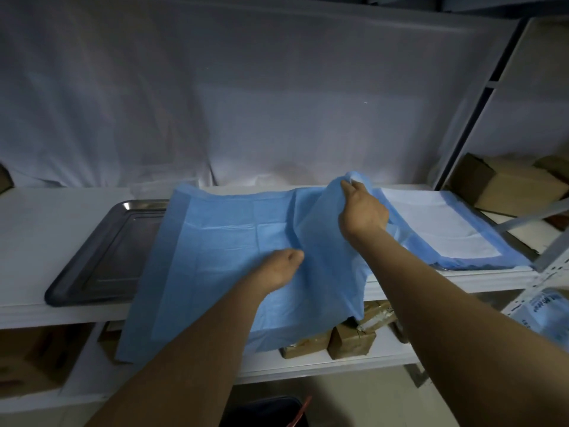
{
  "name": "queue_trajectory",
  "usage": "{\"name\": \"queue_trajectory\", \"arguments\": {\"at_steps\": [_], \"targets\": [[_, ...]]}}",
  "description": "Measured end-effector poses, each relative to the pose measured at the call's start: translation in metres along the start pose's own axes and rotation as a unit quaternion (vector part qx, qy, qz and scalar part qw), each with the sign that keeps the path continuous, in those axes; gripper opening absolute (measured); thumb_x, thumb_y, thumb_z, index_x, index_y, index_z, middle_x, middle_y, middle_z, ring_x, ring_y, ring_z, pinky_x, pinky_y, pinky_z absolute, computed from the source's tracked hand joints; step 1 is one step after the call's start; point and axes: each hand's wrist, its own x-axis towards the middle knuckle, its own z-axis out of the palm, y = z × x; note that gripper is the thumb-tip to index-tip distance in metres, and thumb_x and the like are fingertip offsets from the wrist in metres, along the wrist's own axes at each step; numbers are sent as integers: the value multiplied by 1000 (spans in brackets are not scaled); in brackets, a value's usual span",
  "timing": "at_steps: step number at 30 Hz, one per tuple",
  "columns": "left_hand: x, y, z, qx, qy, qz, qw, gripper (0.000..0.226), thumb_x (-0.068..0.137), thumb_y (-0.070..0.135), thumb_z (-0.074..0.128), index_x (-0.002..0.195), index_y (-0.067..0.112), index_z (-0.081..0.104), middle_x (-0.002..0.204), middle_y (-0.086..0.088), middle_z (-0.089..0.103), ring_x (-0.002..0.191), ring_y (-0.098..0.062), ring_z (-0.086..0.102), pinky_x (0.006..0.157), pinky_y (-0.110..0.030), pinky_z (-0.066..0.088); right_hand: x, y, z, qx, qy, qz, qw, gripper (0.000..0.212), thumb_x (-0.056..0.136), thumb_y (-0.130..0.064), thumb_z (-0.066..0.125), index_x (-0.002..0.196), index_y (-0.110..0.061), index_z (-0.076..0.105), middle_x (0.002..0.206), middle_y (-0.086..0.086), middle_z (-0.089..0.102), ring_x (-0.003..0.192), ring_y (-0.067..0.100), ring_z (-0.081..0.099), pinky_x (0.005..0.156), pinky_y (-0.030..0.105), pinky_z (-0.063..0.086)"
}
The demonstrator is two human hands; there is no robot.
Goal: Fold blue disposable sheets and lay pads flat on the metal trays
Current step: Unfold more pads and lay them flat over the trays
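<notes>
Blue sheet (234, 241), centre: thin non-woven-looking fabric, matt, soft, marked with fold creases.
Tray (101, 257), 9 o'clock: metal, smooth, shiny rim, duller floor.
Pad (437, 223), 3 o'clock: white centre, matt, smooth; blue border, crinkled.
Shelf (46, 229): white board, matt, smooth.
Backdrop (246, 103), 12 o'clock: white cloth, matt, wrinkled.
Box (505, 186), 3 o'clock: brown cardboard, matt.
Parcels (351, 340), 5 o'clock: brown wrapping, glossy tape.
Bag (545, 315), 4 o'clock: printed plastic film, slight sheen.

Dim, bluish cast; edges bowed, corners perhaps soft.
</notes>
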Motion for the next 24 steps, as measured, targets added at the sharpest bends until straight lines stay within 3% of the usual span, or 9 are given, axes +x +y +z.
{"name": "queue_trajectory", "arguments": {"at_steps": [3, 6, 9, 11, 14, 17, 20, 22, 24], "targets": [[-6, 2, -26, -351, 82, -71, 930, 56, 101, 43, 22, 137, 7, 45, 145, -11, 43, 133, -29, 41, 105, -38, 29, 1, -35, -2, 11, 37, -61, 997, 61, 89, -2, 40, 144, -27, 32, 151, -7, 30, 123, 29, 50, 96, 37, 42], [-8, -15, -59, -514, 95, -130, 843, 69, 94, 62, 12, 134, 18, 48, 132, -3, 53, 120, -26, 52, 104, -56, 22, -7, -85, 7, -26, -18, -168, 985, 61, 88, -4, 46, 144, -24, 33, 153, -4, 26, 129, 27, 46, 101, 37, 40], [-13, -41, -82, -573, 74, -144, 804, 83, 83, 78, 11, 128, 21, 50, 119, -7, 56, 104, -26, 57, 92, -58, 33, -26, -134, 19, 9, -216, -240, 946, 61, 94, -13, 46, 149, -19, 23, 154, 6, 27, 134, 28, 39, 107, 35, 36], [-19, -54, -91, -595, 74, -124, 790, 81, 83, 77, 21, 115, 13, 57, 106, -15, 63, 99, -29, 63, 84, -47, 49, -38, -153, 24, 70, -351, -232, 905, 58, 97, -11, 44, 150, -14, 20, 153, 6, 30, 126, 29, 46, 95, 36, 43], [-26, -63, -97, -544, 111, -126, 822, 55, 89, 59, 44, 96, 8, 63, 76, -12, 69, 67, -21, 67, 60, -25, 56, -45, -156, 34, 185, -386, -150, 891, 40, 98, -12, 42, 137, -3, 46, 139, 14, 49, 100, 22, 53, 81, 30, 42], [-31, -66, -97, -414, 130, -162, 886, 38, 83, 49, 63, 85, 10, 62, 76, -11, 59, 65, -21, 56, 57, -24, 48, -43, -142, 50, 252, -351, -95, 897, 32, 96, -10, 44, 123, 1, 59, 130, 17, 57, 116, 28, 57, 77, 20, 41], [-34, -69, -95, -376, 118, -192, 899, 20, 91, 25, 60, 76, 12, 54, 79, -6, 54, 69, -17, 52, 57, -27, 48, -35, -113, 67, 294, -251, -15, 922, 27, 94, -12, 51, 113, -1, 66, 122, 17, 63, 107, 27, 60, 80, 26, 45], [-33, -74, -96, -364, 113, -213, 900, 16, 90, 24, 61, 89, 9, 56, 95, -9, 53, 82, -20, 53, 71, -34, 45, -26, -87, 82, 207, -185, 46, 960, 28, 93, -14, 49, 111, 2, 64, 119, 20, 63, 108, 32, 59, 88, 32, 46], [-31, -79, -98, -402, 129, -223, 879, 49, 84, 47, 63, 116, 11, 54, 108, -8, 55, 93, -24, 55, 73, -36, 46, -25, -65, 92, 128, -160, 109, 973, 32, 90, -17, 50, 115, 0, 59, 121, 20, 59, 112, 34, 57, 91, 34, 47]]}}
